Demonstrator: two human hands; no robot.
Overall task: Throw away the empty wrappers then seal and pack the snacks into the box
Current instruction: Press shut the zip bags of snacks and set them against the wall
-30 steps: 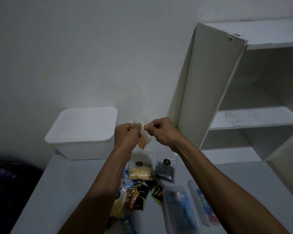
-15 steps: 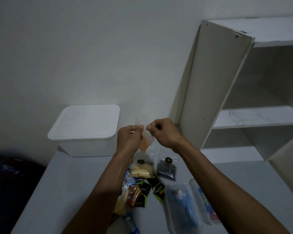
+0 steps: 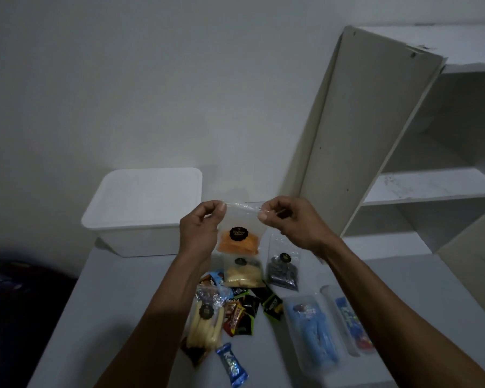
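- Both hands held a clear zip pouch of orange chips (image 3: 238, 238) up above the bench (image 3: 129, 298), in front of the closed white plastic box (image 3: 144, 208).
- Left hand (image 3: 199, 231) pinched the pouch's top left corner, thumb and forefinger clamped on the film; the other fingers were curled.
- Right hand (image 3: 291, 219) pinched the top right corner the same way, thumb against the strip.
- The seal strip ran level, left to right, stretched between the two pinches; the pouch body hung straight down below it, chips settled at the bottom.
- Judgement: sealing was in hand; the next press should run along that strip. Both hands sat equally near, one at each end.
- Pouch was thin, glossy, crinkly film with a round black label; soft and floppy, likely to slip.
- Box was smooth and rigid with rounded corners, lid on, just left of and behind the left hand.
- Below on the bench: a pouch of yellow chips (image 3: 242, 273), a pouch of dark snacks (image 3: 282, 271), a bag of pale sticks (image 3: 205, 323), small foil wrappers (image 3: 244, 309), a blue candy bar (image 3: 231, 365), and two clear trays (image 3: 311, 331) with blue packs.
- White shelf unit (image 3: 431, 186) stood to the right.
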